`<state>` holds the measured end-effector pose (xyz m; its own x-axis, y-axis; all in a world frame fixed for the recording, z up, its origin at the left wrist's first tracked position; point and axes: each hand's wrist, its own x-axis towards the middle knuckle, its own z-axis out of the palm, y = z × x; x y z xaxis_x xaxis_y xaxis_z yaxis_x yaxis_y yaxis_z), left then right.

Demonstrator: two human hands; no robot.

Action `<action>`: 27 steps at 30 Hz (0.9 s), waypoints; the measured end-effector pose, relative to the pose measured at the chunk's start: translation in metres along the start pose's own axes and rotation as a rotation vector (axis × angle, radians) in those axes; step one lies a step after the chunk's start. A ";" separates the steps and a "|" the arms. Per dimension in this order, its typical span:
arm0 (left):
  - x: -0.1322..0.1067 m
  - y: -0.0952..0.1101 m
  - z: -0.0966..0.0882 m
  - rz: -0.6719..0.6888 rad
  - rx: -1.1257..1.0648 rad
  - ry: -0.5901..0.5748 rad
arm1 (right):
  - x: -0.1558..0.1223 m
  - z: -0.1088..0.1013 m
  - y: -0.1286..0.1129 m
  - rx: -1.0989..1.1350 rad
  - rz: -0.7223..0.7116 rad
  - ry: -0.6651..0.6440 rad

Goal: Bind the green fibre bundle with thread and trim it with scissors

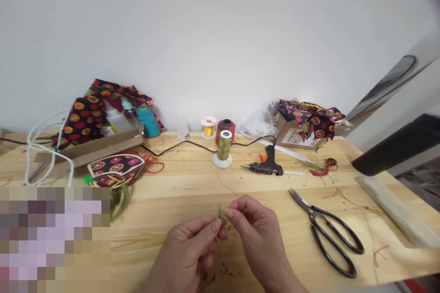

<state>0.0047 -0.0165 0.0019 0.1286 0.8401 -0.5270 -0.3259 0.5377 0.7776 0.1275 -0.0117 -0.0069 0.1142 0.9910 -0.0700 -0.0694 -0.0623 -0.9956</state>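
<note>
Near the front of the wooden table [192, 183], my left hand [192, 242] pinches a small bunch of olive-green threads [220, 210] whose loose ends fan upward. My right hand [257, 238] is closed at the same spot, thumb against forefinger, on a fine thread [227, 187] that trails back toward the olive-green thread spool [224, 146]. The fingers hide the lower part of the bunch. To the right of my right hand lie black-handled scissors [330, 233], blades pointing away to the left.
A glue gun [266, 165] lies behind the scissors. Yellow [208, 127] and red [226, 130] spools stand at the back. A cardboard box [292, 132] with patterned cloth is back right; a cardboard tray [99, 146], teal spool [148, 121] and patterned pouch [117, 167] sit left. Pixelation covers the lower left.
</note>
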 end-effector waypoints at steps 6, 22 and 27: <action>-0.003 0.000 0.002 0.004 0.020 -0.009 | 0.002 -0.003 -0.004 0.000 -0.003 0.035; -0.003 -0.001 -0.004 -0.007 0.148 -0.137 | 0.005 -0.014 0.000 0.435 0.302 -0.315; -0.004 0.004 -0.004 -0.007 0.136 -0.133 | 0.004 -0.010 -0.009 0.378 0.220 -0.287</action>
<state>-0.0011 -0.0183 0.0058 0.2556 0.8336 -0.4897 -0.1962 0.5407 0.8180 0.1381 -0.0085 0.0009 -0.2159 0.9551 -0.2030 -0.4197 -0.2785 -0.8639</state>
